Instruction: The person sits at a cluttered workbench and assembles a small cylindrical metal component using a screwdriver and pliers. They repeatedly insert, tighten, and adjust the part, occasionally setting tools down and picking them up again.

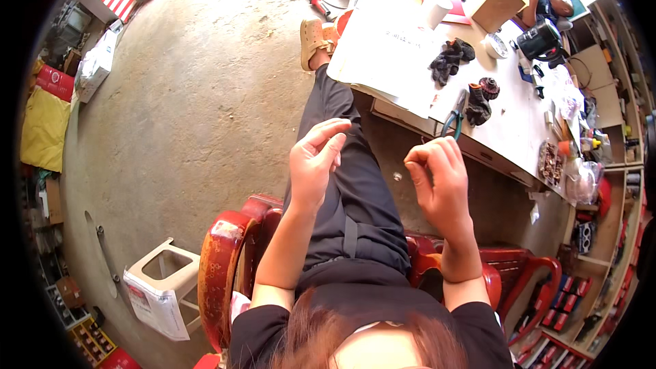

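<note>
My left hand [316, 164] is held in the air above my lap, fingers stretched forward and thumb apart from them. To its right, my right hand [439, 176] hovers by the near table edge, its fingers loosely bent with a gap at the thumb. I see nothing in either hand. Closest to the right hand, pliers with teal handles [454, 117] lie at the table's edge. Beside them are a dark glove [478, 108] and a round dark ridged part [489, 87]. More dark gloves [447, 61] rest farther back on the white table [383, 48].
I sit on a red wooden chair [222, 253]. A beige stool [164, 266] stands at the left. An open cardboard box [497, 5], a black cylindrical device [540, 41] and a tape roll [496, 46] are on the table. Another person [547, 7] is beyond it. Shelves [615, 212] line the right.
</note>
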`<move>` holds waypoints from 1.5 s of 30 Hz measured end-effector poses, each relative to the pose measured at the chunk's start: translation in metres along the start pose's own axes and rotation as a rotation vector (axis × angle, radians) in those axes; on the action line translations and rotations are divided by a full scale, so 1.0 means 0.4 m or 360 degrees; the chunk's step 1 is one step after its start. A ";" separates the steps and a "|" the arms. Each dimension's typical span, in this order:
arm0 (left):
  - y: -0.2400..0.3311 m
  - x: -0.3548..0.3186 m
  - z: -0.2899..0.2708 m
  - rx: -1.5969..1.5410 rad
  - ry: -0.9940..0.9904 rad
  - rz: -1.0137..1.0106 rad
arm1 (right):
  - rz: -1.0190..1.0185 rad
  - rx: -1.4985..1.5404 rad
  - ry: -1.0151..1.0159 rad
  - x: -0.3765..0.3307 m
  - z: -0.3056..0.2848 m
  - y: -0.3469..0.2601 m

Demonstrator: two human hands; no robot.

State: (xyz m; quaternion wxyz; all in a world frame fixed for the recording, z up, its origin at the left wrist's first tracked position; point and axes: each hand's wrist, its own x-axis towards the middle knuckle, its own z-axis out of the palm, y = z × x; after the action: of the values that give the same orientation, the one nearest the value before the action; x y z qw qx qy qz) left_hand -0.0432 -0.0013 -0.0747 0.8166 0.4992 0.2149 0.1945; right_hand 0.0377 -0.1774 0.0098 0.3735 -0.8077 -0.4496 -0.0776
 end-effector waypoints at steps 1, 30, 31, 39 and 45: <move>0.012 -0.004 0.003 0.0018 -0.0083 -0.0011 | 0.0004 0.0014 -0.0015 0.004 0.009 -0.003; 0.046 -0.049 0.076 -0.0001 -0.0476 -0.0064 | 0.1009 0.1094 0.0600 -0.074 0.072 0.064; 0.047 -0.049 0.077 -0.0016 -0.0486 -0.0103 | 0.1004 0.1086 0.0569 -0.081 0.075 0.068; 0.018 -0.042 0.088 -0.0080 -0.0419 -0.0018 | 0.1033 0.1306 0.0329 -0.112 0.095 0.077; 0.018 -0.034 0.090 -0.0101 -0.0388 -0.0034 | 0.1132 0.1698 0.0193 -0.121 0.093 0.074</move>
State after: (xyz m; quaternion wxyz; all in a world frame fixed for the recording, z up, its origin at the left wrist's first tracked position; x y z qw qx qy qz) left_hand -0.0358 -0.0318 -0.0514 0.8540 0.4908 0.1131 0.1305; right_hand 0.0249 -0.1941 -0.0549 0.7515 -0.6049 -0.1091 0.2396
